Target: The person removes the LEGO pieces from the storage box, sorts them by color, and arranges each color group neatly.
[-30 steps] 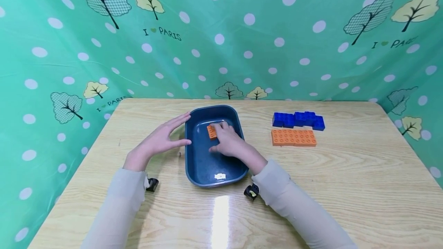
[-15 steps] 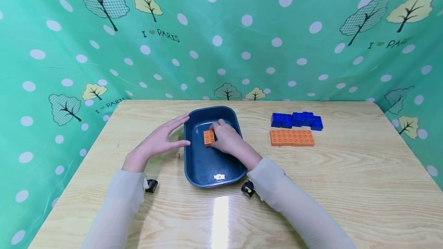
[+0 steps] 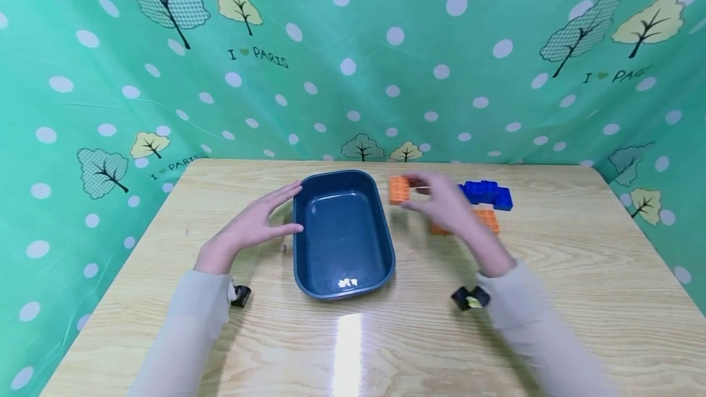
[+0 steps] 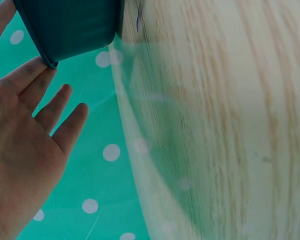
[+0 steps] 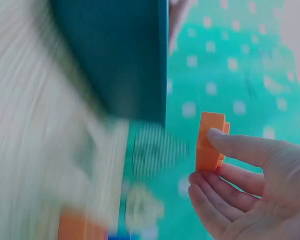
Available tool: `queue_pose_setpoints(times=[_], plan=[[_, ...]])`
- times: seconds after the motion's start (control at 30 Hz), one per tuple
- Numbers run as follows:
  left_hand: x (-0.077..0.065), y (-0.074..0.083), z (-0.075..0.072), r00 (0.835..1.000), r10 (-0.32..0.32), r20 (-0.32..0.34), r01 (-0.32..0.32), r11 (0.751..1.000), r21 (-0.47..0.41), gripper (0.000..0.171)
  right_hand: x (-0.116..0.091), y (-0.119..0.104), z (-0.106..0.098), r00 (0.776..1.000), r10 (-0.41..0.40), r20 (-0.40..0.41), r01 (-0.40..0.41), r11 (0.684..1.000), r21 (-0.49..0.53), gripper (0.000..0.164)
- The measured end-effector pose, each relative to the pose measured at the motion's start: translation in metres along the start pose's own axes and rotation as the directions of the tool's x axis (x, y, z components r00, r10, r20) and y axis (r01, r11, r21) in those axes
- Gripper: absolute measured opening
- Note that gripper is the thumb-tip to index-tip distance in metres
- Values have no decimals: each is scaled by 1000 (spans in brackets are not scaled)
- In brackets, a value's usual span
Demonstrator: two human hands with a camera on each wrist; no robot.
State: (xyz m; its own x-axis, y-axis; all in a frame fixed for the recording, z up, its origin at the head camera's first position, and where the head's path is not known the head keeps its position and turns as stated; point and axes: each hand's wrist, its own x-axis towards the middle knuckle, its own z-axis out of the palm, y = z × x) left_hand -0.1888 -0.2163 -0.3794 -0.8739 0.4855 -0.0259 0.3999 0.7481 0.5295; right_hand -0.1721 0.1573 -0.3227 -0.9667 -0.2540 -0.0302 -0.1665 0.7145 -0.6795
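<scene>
My right hand [image 3: 444, 204] pinches an orange toy brick [image 3: 399, 190] between thumb and fingers, just right of the blue bin's far end. The right wrist view shows the brick [image 5: 210, 142] side-on, studs facing the palm. My left hand [image 3: 250, 225] touches the left rim of the dark blue bin [image 3: 295, 256] with fingers spread and straight. From the left wrist, fingertips [image 4: 37, 65] meet the bin's rim. The bin's floor is bare. Orange bricks [image 3: 488, 219] lie in a block on the table, partly hidden behind my right hand.
Behind the orange block sits a row of joined blue bricks [image 3: 488, 192], its left end covered by my hand. The wooden table [image 3: 287, 342] runs back to a green dotted cloth [image 3: 353, 78]. A small black device [image 3: 470, 298] hangs at each wrist.
My right hand took hold of the orange brick in the bin, lifted it out over the right rim and carried it right. My left hand has stayed at the rim.
</scene>
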Motion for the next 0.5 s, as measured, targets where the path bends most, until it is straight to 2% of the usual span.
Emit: queue_pose_setpoints(times=[0.17, 0.27, 0.37, 0.5], plan=[[1, 2, 0, 1000, -2, 2, 2, 1000, 1, 87, -30, 59, -51, 995, 86, -45, -89, 994, -70, 61], [2, 3, -1, 1000, 3, 3, -3, 1000, -7, 87, -48, 95, -73, 988, 147, -50, -151, 984, -93, 64], [4, 4, -1, 1000, 16, -1, -16, 1000, -10, 87, -64, 128, -86, 976, 211, -53, -216, 968, -126, 64], [5, 3, -1, 1000, 26, -5, -26, 1000, -2, 87, -75, 156, -90, 964, 266, -24, -266, 951, -156, 61]])
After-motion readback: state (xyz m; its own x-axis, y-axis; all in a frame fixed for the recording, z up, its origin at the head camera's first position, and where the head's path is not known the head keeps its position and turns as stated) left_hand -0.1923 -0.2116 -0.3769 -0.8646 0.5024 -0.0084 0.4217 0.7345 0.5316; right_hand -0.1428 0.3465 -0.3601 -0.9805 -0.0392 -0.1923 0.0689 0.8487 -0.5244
